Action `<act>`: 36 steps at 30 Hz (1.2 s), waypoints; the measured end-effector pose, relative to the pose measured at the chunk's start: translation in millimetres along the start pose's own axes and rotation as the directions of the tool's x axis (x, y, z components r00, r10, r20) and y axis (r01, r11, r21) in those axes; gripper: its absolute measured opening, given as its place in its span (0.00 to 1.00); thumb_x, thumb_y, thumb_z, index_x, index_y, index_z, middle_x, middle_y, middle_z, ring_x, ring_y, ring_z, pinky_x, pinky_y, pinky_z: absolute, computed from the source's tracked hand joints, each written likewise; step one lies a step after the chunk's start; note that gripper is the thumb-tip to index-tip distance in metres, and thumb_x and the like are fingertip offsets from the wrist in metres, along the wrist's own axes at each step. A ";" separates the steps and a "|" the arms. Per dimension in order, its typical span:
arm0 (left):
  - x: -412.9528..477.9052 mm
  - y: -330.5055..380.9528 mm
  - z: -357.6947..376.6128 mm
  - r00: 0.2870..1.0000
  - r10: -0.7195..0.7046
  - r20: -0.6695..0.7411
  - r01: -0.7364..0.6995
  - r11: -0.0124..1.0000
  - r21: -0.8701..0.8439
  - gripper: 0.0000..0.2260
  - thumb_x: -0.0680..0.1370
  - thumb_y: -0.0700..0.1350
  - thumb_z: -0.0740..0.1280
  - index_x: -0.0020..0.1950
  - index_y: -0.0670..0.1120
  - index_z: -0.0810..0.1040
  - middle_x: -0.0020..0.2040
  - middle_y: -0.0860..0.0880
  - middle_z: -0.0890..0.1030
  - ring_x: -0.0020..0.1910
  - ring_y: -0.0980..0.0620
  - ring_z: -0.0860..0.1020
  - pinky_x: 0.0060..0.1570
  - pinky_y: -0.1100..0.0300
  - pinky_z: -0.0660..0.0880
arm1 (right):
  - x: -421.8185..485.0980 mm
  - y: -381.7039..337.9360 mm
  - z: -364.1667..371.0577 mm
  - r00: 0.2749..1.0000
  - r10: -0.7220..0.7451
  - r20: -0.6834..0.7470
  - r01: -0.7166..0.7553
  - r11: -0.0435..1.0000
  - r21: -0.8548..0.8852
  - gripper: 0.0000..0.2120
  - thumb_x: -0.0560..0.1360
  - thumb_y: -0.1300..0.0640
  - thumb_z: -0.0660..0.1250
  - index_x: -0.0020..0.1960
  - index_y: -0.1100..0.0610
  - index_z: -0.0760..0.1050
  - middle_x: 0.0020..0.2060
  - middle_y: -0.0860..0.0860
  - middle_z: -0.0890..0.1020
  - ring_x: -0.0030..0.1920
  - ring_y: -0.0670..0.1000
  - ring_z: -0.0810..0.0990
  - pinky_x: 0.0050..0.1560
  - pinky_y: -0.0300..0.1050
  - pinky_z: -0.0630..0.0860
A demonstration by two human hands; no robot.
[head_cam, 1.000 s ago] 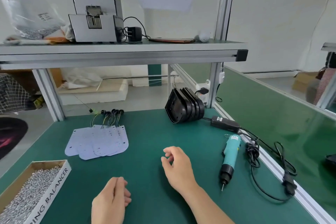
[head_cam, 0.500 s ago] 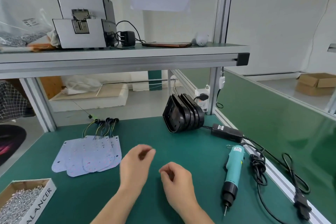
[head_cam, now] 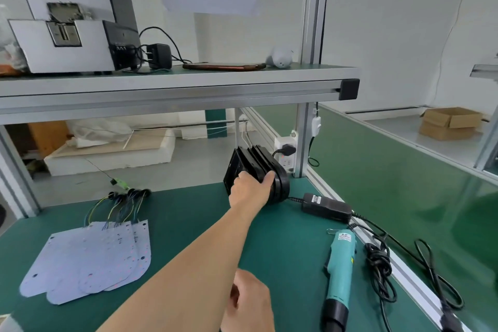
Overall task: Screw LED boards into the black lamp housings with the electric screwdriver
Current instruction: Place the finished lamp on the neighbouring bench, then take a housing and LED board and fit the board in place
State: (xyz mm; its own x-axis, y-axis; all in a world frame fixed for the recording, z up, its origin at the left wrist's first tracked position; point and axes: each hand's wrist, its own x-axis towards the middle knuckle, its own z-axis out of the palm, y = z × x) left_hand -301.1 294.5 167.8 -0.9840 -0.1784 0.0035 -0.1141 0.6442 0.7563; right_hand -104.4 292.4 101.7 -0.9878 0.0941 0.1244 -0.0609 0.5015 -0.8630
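A row of black lamp housings [head_cam: 280,188] stands on edge at the back of the green bench. My left hand [head_cam: 250,191] reaches out to it, thumb on the near side and fingers hooked over the top of the front housings. Several white LED boards [head_cam: 89,259] with coloured wire tails lie fanned out at the left. The teal electric screwdriver [head_cam: 338,272] lies at the right with its bit pointing toward me. Beside it, at the bottom edge, my right hand [head_cam: 250,304] hovers loosely curled and holds nothing.
A black power adapter [head_cam: 326,207] and coiled cable [head_cam: 377,259] lie along the right rail. The aluminium shelf [head_cam: 188,89] overhead carries a grey screw feeder [head_cam: 67,35] and a phone [head_cam: 223,66]. A socket strip [head_cam: 285,151] sits behind the housings.
My left arm has stretched forward from the middle of the bench and taken hold of the housing stack. The right hand dropped back toward me. The view moved closer and up.
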 end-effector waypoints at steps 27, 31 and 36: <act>-79.0 -29.2 -47.1 0.790 0.532 0.304 -0.606 0.604 0.518 0.12 0.75 0.53 0.64 0.46 0.46 0.64 0.41 0.47 0.76 0.46 0.38 0.78 0.39 0.52 0.66 | 4.5 1.7 -10.4 0.816 -0.019 -0.578 0.254 0.910 0.328 0.14 0.78 0.70 0.64 0.48 0.51 0.76 0.45 0.42 0.77 0.46 0.50 0.77 0.46 0.40 0.73; -93.3 -36.4 -54.0 0.797 0.529 0.291 -0.601 0.646 0.470 0.17 0.78 0.59 0.65 0.48 0.47 0.63 0.40 0.49 0.75 0.45 0.40 0.77 0.40 0.51 0.67 | 5.0 2.9 -12.7 0.852 0.047 -0.521 0.173 0.914 0.366 0.13 0.79 0.68 0.62 0.50 0.50 0.73 0.48 0.46 0.76 0.51 0.46 0.76 0.50 0.41 0.72; -102.0 -45.3 -67.2 0.863 0.477 0.169 -0.503 0.778 0.375 0.18 0.80 0.60 0.62 0.55 0.46 0.68 0.46 0.47 0.80 0.45 0.42 0.78 0.46 0.49 0.75 | 6.5 8.7 -14.6 0.953 0.148 -0.263 -0.066 0.953 0.296 0.21 0.81 0.64 0.60 0.72 0.52 0.67 0.60 0.45 0.73 0.63 0.45 0.73 0.64 0.44 0.70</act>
State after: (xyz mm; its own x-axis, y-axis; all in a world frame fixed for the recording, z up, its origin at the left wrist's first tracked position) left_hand -186.4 233.5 177.2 -0.9265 0.2786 0.2531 0.3549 0.8704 0.3413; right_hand -109.3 309.9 102.2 -0.9128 0.3903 0.1200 -0.0355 0.2169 -0.9755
